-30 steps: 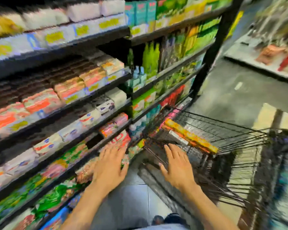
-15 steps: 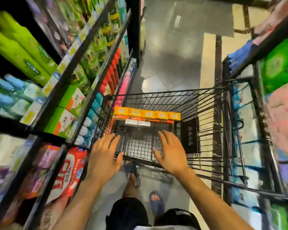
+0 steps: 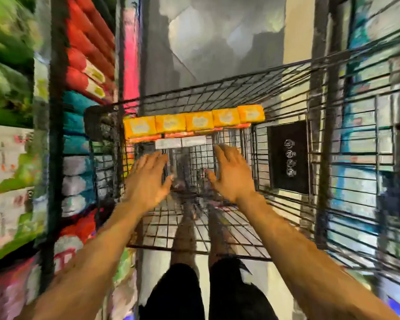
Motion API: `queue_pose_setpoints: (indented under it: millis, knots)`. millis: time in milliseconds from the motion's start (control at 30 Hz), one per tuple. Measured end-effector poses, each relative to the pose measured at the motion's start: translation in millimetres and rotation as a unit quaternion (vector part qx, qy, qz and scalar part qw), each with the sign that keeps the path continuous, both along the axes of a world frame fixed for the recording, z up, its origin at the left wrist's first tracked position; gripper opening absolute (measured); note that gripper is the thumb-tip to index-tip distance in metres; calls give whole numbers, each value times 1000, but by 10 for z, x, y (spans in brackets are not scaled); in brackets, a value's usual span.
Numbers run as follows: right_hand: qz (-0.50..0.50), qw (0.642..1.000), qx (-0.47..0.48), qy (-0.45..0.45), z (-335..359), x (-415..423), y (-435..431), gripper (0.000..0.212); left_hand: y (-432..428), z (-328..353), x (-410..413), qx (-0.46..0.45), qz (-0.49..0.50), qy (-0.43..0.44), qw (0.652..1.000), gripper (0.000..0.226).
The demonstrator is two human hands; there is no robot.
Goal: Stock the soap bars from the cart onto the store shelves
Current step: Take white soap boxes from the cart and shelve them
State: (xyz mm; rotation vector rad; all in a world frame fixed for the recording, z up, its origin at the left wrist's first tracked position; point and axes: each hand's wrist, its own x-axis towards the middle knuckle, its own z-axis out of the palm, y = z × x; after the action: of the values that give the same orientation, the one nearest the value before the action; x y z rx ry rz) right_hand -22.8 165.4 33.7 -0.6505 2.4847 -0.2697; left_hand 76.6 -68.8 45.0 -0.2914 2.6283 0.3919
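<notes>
Both hands held out over the wire cart (image 3: 286, 88)

Left hand (image 3: 146, 181) and right hand (image 3: 231, 174) are spread, empty; yellow soap bars (image 3: 194, 121) are lined along the far wall.

Yellow soap bars (image 3: 194, 121), black wire cart (image 3: 286, 88)

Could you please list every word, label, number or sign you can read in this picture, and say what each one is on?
No text can be read; the picture is motion-blurred.
Yellow soap packs in the cart: pale printed marks, too blurred to read.
White boxes below them: blurred.
Black panel on the cart: four round white symbols, too small to make out.
Shelf goods at left: yellow labels, blurred.
</notes>
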Motion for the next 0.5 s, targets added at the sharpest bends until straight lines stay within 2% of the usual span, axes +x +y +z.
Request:
queue_pose_setpoints:
  millis: [133, 300, 500]
  knots:
    - [-4, 1000, -9, -28, -689, -204, -135, 73, -125, -602, -254, 3, 15, -20, 1000, 63]
    - [-4, 999, -45, -20, -1343, -409, -325, 71, -188, -1236, -394, 4, 55, 1, 998, 69]
    - [14, 998, -48, 34, -1739, -431, -490, 62, -221, -1674, -307, -46, 16, 143, 989, 58]
